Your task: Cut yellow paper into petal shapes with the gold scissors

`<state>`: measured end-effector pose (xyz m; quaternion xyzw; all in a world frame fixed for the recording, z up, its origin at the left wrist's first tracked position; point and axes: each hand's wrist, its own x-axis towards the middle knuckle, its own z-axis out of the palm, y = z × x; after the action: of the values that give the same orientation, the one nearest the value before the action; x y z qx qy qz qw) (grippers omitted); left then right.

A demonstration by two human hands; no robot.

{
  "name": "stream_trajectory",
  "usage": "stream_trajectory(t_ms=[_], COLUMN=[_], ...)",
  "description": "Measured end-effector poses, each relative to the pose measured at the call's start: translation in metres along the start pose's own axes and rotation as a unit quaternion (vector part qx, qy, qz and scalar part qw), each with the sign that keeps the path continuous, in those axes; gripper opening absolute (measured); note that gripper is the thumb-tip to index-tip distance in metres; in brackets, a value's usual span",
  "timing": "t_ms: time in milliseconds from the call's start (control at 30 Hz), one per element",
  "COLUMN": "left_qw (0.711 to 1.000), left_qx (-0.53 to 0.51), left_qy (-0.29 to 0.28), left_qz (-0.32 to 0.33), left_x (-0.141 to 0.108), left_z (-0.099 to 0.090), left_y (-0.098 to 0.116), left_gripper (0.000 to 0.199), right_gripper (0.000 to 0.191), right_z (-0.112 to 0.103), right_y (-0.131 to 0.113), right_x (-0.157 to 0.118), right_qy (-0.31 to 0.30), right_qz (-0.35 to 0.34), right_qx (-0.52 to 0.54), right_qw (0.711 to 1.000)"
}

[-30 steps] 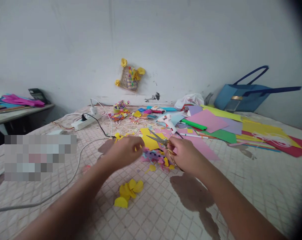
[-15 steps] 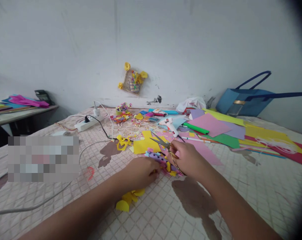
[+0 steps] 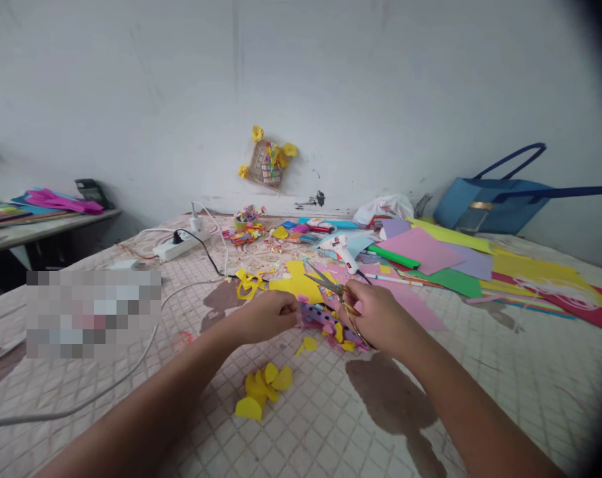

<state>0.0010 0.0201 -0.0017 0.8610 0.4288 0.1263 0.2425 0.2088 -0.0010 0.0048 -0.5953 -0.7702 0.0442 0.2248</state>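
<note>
My right hand [image 3: 373, 305] grips a pair of scissors [image 3: 326, 282] with gold handles; the blades point up and left, slightly parted. Fingers curled, my left hand [image 3: 268, 315] is at the near edge of a cut yellow sheet [image 3: 298, 282]; whatever is in its fingers is hidden. Between the hands lies a purple dotted piece [image 3: 314, 313] among pink and yellow scraps. A small yellow cutout [image 3: 309, 344] rests just below it. Closer to me sits a loose pile of yellow petal-shaped pieces [image 3: 263, 386].
Beyond the hands are a white glue gun [image 3: 341, 249], a green stick-like tool [image 3: 394, 256] and coloured paper sheets [image 3: 423, 251]. A power strip [image 3: 181, 245] with cables is at left. A blue bag [image 3: 494, 202] stands back right. A small blurred patch covers the left of the table.
My left hand has moved up and left, away from the purple dotted piece, uncovering the small yellow cutout and more of the petal pile. My right hand keeps the scissors in nearly the same place.
</note>
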Motion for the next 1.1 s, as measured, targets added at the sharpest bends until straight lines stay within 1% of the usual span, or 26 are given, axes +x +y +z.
stream_trajectory(t_ms=[67, 133, 267, 433, 567, 700, 833, 1000, 1100], left_qw=[1.000, 1.000, 0.998, 0.995, 0.988, 0.982, 0.983, 0.982, 0.984], left_qx=[0.016, 0.027, 0.041, 0.086, 0.136, 0.162, 0.145, 0.155, 0.156], left_qy=[-0.001, -0.013, -0.040, -0.025, -0.024, -0.050, -0.061, -0.061, -0.066], left_qz=[0.001, 0.009, 0.032, 0.039, 0.065, 0.084, 0.097, 0.083, 0.062], left_x=[0.001, 0.002, 0.000, -0.004, -0.007, -0.007, -0.006, -0.005, -0.004], left_z=[0.000, 0.002, 0.009, 0.018, 0.019, 0.018, 0.022, 0.027, 0.017], left_y=[-0.004, -0.004, 0.005, 0.012, 0.015, 0.017, 0.018, 0.023, 0.018], left_gripper=[0.016, 0.016, 0.017, 0.016, 0.021, 0.017, 0.009, 0.018, 0.018], right_gripper=[0.015, 0.014, 0.014, 0.015, 0.014, 0.014, 0.016, 0.014, 0.014], right_z=[0.000, 0.000, 0.000, 0.001, 0.000, 0.000, 0.000, 0.003, 0.007], right_y=[0.001, 0.001, 0.001, -0.001, 0.000, 0.000, 0.000, 0.002, 0.009], right_x=[0.000, 0.001, 0.001, 0.000, -0.001, -0.001, -0.002, -0.001, 0.002], right_qy=[-0.001, 0.000, 0.002, 0.003, 0.004, 0.003, 0.006, 0.007, 0.004], right_qz=[0.000, 0.000, 0.001, -0.006, -0.012, -0.016, -0.023, -0.022, -0.016], right_qx=[0.000, -0.001, -0.003, -0.003, -0.001, -0.002, -0.001, 0.005, 0.013], right_qw=[1.000, 1.000, 1.000, 1.000, 1.000, 1.000, 1.000, 1.000, 1.000])
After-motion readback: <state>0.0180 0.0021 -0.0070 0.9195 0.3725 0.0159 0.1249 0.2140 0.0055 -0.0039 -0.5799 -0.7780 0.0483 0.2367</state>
